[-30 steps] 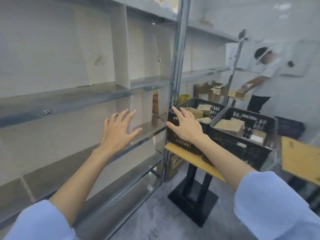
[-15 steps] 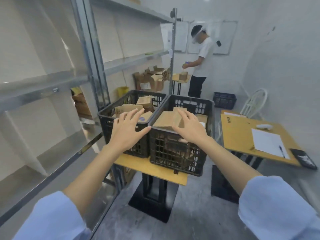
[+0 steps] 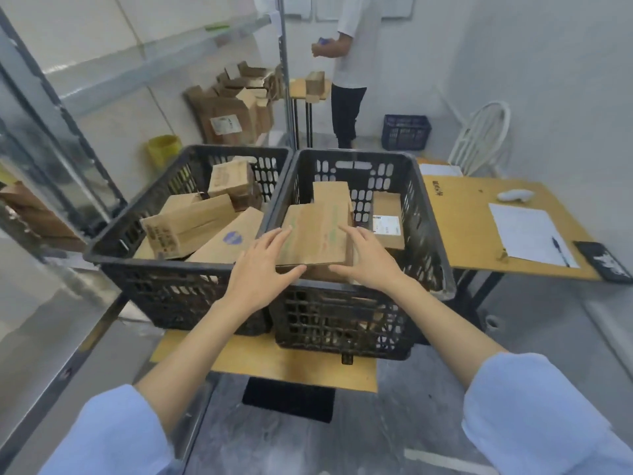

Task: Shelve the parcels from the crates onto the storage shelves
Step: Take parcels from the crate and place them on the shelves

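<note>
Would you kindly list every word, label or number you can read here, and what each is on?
Nothing reads clearly.
Dark print on the long box, left crate: blurred.
Blue emblem on the flat parcel beside it: blurred.
Green print on the top parcel, right crate: blurred.
White label on the small box: too small.
Dark marks on the table: unreadable.

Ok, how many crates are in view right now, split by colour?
Black: 2, the left crate and the right crate, side by side
Blue: 1, the blue crate on the floor at the back
Total: 3
</note>
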